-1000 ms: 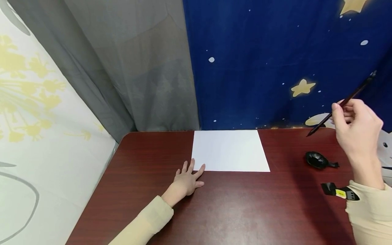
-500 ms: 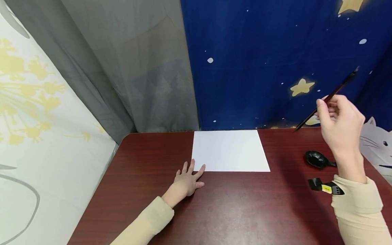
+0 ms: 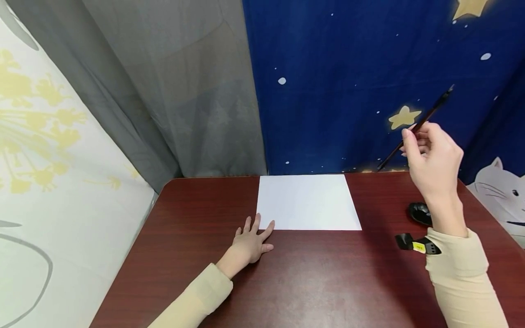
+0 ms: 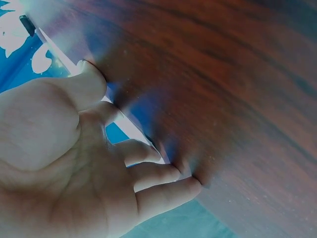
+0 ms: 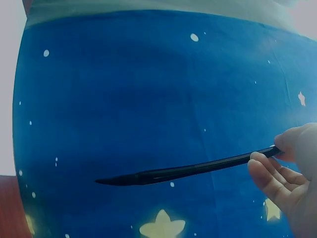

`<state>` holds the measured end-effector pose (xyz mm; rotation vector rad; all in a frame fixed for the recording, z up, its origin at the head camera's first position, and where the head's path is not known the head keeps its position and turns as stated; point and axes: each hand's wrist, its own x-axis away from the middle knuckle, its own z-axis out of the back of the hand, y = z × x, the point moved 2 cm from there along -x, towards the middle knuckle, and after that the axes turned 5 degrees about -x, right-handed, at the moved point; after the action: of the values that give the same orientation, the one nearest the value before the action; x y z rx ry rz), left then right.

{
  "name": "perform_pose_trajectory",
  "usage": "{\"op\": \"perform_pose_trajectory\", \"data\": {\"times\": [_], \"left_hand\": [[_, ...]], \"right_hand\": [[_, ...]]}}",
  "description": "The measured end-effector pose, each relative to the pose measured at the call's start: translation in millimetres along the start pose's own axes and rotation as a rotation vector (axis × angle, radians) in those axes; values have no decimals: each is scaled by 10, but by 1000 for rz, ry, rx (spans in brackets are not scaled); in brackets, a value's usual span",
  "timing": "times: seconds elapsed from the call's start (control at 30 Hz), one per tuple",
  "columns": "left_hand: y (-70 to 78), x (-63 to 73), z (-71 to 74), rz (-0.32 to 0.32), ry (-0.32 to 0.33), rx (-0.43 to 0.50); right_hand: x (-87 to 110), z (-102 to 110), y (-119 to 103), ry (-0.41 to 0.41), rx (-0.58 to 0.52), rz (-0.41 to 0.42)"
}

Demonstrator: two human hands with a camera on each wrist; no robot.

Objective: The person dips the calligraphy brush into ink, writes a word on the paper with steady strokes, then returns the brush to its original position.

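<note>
My right hand pinches a dark, slender brush between thumb and fingers, held up in front of the blue curtain. The brush slants, its pointed black tip low on the left, near the table's far edge in the head view. In the right wrist view, the brush lies almost level, its tip to the left. My left hand rests with fingers spread at the near left corner of a blank white sheet of paper. The left wrist view shows that palm and its fingertips against the wood.
A shiny black rounded object sits on the reddish-brown table to the right of the paper, partly behind my right wrist. A grey curtain and a starry blue curtain hang behind the table. A patterned white wall borders the left.
My right hand has moved left and slightly up with the brush, now covering part of the black object. My left hand and the paper have stayed in place.
</note>
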<state>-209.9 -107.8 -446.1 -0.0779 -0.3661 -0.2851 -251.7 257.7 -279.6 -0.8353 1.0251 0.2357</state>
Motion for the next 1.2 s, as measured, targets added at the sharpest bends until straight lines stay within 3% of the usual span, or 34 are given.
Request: {"op": "perform_pose_trajectory", "data": {"times": [0.77,1.2], "left_hand": [[22,2,-6,1,-10,14],[6,-17,-7,15,-14,8]], "right_hand": [[39,-341,-122,-89,-45,55],[51,-538,-215,-149,-80,44]]}}
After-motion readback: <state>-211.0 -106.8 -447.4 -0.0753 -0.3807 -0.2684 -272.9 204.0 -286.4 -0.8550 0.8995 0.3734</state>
